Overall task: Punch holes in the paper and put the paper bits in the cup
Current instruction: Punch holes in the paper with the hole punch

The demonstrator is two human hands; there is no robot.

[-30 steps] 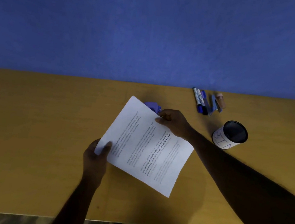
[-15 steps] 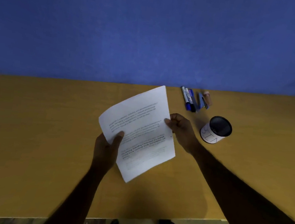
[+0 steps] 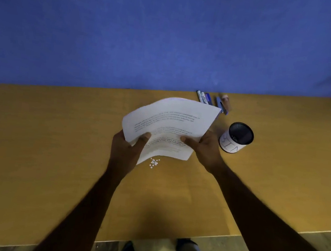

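We see the printed sheet (image 3: 171, 124) lifted above the desk (image 3: 55, 143) and bowed. The left hand (image 3: 125, 149) pinches its left edge and the right hand (image 3: 205, 148) pinches its right edge. The paper bits (image 3: 153, 163) lie on the desk just under the sheet's near corner, nearer the left hand. The cup (image 3: 236, 138) stands just beside the right hand, toward the desk's right end.

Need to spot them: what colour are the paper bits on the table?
White paper bits, head view.
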